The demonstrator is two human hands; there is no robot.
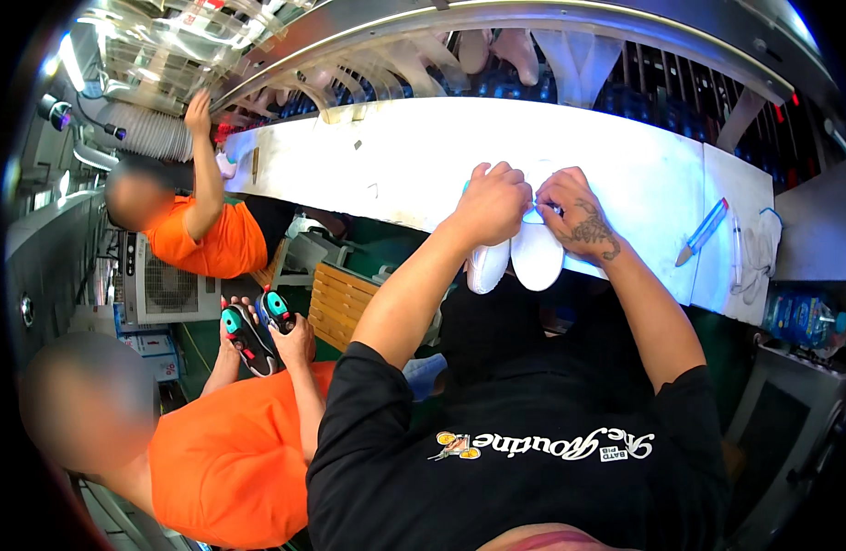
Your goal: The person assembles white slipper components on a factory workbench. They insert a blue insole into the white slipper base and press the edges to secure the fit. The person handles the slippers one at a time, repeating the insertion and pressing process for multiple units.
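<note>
Two white shoes lie side by side at the near edge of the white worktable, toes toward me and jutting past the edge. The left shoe (pixel 489 266) is partly covered by my left hand (pixel 493 204), whose fingers are bent and closed. Over the upper part of the right shoe (pixel 537 260), the fingertips of both hands come together in a pinch. My right hand (pixel 577 213) is curled closed from the other side. A small white bit shows between the fingertips, but what they grip is hidden.
On the worktable (pixel 423 138) to the right lie a blue-handled tool (pixel 703 231) and white gloves (pixel 762 253). Behind it runs a conveyor with shoes (pixel 515 57) under clear flaps. At left, one orange-shirted person holds dark shoes (pixel 250 342); another reaches up.
</note>
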